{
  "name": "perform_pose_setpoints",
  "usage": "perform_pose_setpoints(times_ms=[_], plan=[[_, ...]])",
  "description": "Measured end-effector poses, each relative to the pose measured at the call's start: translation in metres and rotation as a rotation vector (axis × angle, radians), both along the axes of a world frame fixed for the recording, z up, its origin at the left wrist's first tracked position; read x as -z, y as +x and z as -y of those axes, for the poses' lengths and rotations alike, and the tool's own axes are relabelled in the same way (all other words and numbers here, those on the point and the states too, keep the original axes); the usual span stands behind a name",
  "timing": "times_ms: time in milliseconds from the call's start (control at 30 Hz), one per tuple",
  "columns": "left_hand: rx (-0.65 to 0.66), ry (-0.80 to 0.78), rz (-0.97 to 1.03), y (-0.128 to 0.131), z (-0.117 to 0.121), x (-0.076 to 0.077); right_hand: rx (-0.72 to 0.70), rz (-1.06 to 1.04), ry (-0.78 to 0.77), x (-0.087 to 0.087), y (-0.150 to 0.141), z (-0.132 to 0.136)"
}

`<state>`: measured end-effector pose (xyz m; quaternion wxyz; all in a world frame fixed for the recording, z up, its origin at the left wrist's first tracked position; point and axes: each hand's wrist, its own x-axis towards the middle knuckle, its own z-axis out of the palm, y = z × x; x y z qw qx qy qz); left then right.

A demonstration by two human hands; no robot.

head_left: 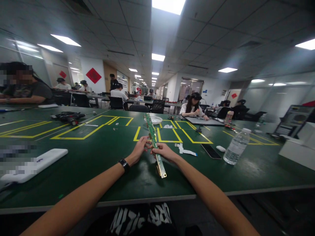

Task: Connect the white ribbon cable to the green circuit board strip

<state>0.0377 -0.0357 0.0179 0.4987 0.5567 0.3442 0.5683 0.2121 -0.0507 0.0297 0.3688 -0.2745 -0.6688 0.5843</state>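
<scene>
Your right hand grips the board near its middle, thumb on top; your left hand is at its left side, fingers curled, and you cannot tell whether they grip. The board is held above the table, tilted. The phone lies right of your hands, near the bottle.

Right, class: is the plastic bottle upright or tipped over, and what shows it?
Upright. The bottle stands with its base on the table and its cap at the top; its slant matches the stretched look near the picture's edge.
</scene>
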Motion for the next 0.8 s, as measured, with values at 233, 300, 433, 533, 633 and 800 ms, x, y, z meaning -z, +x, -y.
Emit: perform_pose_setpoints(times_ms=[233,300,433,533,633,800], plan=[[0.011,0.032,0.052,0.003,0.004,-0.003,-0.117,0.110,0.023,0.000,0.000,0.003],[0.019,0.030,0.058,0.003,0.006,-0.004,-0.126,0.123,0.022,0.001,0.000,0.003],[0.020,0.032,0.073,0.002,0.005,-0.006,-0.087,0.130,0.010,0.002,-0.001,0.003],[0.023,0.033,0.076,0.002,0.004,-0.005,-0.016,0.104,0.062,0.002,-0.002,0.001],[0.039,0.027,0.069,0.003,0.005,-0.004,0.057,0.095,0.110,0.000,-0.002,-0.001],[0.073,0.029,0.038,0.004,0.010,-0.005,0.130,0.065,0.098,-0.003,-0.002,-0.003]])
